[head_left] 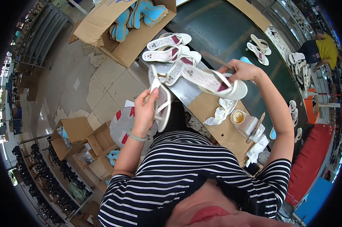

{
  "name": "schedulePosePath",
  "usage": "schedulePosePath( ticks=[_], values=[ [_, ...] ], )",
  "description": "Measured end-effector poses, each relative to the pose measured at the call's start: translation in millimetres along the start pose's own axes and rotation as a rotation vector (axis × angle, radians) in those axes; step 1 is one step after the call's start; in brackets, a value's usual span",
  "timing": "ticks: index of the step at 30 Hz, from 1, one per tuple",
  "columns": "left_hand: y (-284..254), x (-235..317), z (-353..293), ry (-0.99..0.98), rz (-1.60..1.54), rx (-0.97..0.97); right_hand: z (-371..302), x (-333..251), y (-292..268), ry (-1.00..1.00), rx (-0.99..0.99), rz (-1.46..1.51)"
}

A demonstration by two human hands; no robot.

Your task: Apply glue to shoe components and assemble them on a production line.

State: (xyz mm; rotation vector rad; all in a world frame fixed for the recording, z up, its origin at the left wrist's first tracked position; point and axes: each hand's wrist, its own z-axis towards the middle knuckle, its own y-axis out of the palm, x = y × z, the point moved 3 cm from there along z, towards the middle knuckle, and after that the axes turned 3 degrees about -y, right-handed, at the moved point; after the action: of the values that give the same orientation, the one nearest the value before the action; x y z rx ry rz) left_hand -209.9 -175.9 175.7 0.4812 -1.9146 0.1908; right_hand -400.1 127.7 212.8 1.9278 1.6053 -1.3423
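My left hand [143, 111] is closed on a white thong sandal [163, 109], tilted on its edge beside the bench. Over the bench my right hand [245, 71] grips another white sandal [203, 78] near its straps. A thin brown stick [218, 60], blurred, also shows at the right fingers; its kind is unclear. Several white sandals [165, 55] with dark red insole patches lie on the bench end just beyond my hands. Below the right-hand sandal are crumpled white paper [221, 113], a small jar of amber liquid [238, 117] and a brush [259, 125].
An open cardboard box [121, 51] with blue sole-shaped pieces stands at the far left of the bench. Across the dark green belt [216, 30] lies a pair of sandals [259, 49]. Another person [322, 51] bends at the far right. Boxes [74, 132] and a shoe rack [46, 178] occupy the left.
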Motion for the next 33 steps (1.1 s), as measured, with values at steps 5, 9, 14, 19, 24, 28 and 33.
schedulePosePath(
  ticks=[5,9,14,19,24,28,33],
  values=[
    [-55.5,-11.9,-0.5,0.093,0.153,0.063,47.3,38.4,27.7,0.031,-0.356,-0.188],
    [-57.6,3.5,-5.1,-0.046,0.039,0.036,122.7,64.7,48.4,0.021,-0.448,-0.340],
    [-56.4,9.4,0.3,0.279,0.453,0.067,183.2,65.1,38.6,-0.007,-0.038,-0.798],
    [-26.4,32.1,20.3,0.299,0.541,-0.029,156.4,52.4,6.3,-0.095,0.428,-0.857],
    [23.3,48.9,79.3,0.658,0.896,-0.154,66.8,35.6,-27.4,0.063,0.496,-0.504],
    [52.8,55.6,145.0,0.855,1.048,-0.198,20.4,49.9,-27.0,0.117,0.426,-0.235],
    [91.5,39.7,212.6,1.106,1.270,-0.144,-47.0,68.8,-32.2,0.282,0.532,-0.140]
  ],
)
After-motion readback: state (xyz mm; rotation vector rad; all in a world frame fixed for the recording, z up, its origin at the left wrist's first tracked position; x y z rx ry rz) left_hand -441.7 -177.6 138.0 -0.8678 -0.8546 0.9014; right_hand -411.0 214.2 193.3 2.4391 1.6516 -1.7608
